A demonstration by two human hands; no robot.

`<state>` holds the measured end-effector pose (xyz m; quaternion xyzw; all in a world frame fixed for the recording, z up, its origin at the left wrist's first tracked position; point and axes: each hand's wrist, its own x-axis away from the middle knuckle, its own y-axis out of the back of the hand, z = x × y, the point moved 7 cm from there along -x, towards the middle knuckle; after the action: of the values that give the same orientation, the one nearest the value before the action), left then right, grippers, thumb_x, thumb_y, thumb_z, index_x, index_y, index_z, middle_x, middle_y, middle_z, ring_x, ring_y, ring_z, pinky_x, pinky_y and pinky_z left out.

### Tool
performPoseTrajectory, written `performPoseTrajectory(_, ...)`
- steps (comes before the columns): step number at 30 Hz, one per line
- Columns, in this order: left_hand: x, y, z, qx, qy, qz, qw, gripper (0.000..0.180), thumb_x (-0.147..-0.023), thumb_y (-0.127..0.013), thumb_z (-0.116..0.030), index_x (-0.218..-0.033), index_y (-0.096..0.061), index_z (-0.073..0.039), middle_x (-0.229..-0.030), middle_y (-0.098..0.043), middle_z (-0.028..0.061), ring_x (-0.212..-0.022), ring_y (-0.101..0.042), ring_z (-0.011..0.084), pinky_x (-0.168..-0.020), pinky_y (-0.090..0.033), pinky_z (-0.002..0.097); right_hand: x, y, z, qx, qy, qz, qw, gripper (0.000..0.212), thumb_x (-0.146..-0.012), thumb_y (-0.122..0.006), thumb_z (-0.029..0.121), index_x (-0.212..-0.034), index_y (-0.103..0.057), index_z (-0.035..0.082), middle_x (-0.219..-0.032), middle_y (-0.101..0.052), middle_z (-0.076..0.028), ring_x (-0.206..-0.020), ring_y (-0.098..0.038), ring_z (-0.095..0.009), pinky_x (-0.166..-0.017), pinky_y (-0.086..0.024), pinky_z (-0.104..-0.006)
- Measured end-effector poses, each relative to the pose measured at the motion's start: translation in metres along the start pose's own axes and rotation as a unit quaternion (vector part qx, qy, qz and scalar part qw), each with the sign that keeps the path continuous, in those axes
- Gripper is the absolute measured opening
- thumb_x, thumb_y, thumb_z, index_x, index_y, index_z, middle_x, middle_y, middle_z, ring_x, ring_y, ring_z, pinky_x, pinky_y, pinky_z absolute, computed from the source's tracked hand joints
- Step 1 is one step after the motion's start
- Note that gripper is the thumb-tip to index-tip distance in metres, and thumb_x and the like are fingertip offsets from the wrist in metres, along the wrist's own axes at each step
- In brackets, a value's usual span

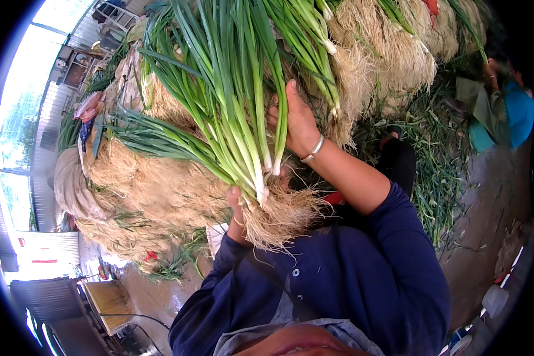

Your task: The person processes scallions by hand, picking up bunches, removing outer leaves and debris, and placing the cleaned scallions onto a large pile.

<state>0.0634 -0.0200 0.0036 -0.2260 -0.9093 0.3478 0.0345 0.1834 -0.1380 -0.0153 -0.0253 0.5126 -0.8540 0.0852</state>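
A bunch of green onions [234, 113] stands tilted in front of me, its long green leaves pointing away and its pale roots [282, 219] hanging toward my lap. My left hand [235, 204] is closed around the white lower ends, with most of its fingers hidden under the bunch. At the right side of the same bunch, my right hand [298, 121] grips a few stalks, its thumb up along them and the fingertips partly behind. A metal bangle [312, 148] circles my right wrist. Some stalks slant off to the left from the bunch's base.
Large heaps of green onions with roots outward [154, 172] lie to the left, and more root bundles [385, 47] sit at the far right. Loose green leaves [430, 172] litter the floor on the right. Another person in blue [516, 115] is at the right edge.
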Motion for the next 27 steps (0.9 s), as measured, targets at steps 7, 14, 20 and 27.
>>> performPoseTrajectory(7,0.005,-0.001,0.000,0.034,0.023,-0.028,0.999,0.073,-0.074,-0.060,-0.058,-0.121,-0.049,-0.004,-0.108,-0.055,0.0283,-0.085,-0.055,0.0328,-0.067,-0.048,0.0396,0.039,0.025,-0.028,0.496,0.134,0.008,0.858,0.033,-0.095,-0.049,0.032,-0.091,-0.061,0.002,-0.069,-0.059,-0.012,-0.063,-0.057,-0.016,-0.061,-0.046,-0.0340)
performPoseTrajectory(14,0.032,0.088,0.002,-0.073,0.033,-0.173,0.982,0.074,-0.074,-0.064,-0.046,-0.118,-0.046,0.011,-0.090,-0.062,0.0193,-0.068,-0.062,0.0258,-0.058,-0.053,0.0347,0.119,0.082,-0.027,0.854,0.001,0.138,0.502,0.028,-0.089,-0.050,0.029,-0.076,-0.060,0.006,-0.067,-0.061,-0.015,-0.064,-0.061,-0.035,-0.060,-0.048,-0.0463)
performPoseTrajectory(20,0.005,-0.008,-0.012,-0.019,-0.007,-0.086,0.996,0.088,-0.075,-0.058,-0.060,-0.135,-0.036,0.002,-0.118,-0.056,0.0215,-0.105,-0.057,0.0345,-0.089,-0.047,0.0459,0.172,0.195,-0.032,0.889,-0.286,0.165,0.318,0.028,-0.082,-0.057,0.031,-0.098,-0.067,0.011,-0.092,-0.066,-0.015,-0.084,-0.064,-0.033,-0.069,-0.051,-0.0441)
performPoseTrajectory(27,-0.005,0.007,-0.003,0.141,-0.072,0.023,0.987,0.076,-0.068,-0.063,-0.048,-0.120,-0.047,0.006,-0.100,-0.059,0.0193,-0.087,-0.057,0.0290,-0.064,-0.042,0.0386,0.113,-0.034,0.125,0.788,0.417,-0.109,0.440,0.028,-0.078,-0.069,0.024,-0.092,-0.055,0.003,-0.081,-0.062,-0.016,-0.072,-0.060,-0.032,-0.065,-0.049,-0.0402)
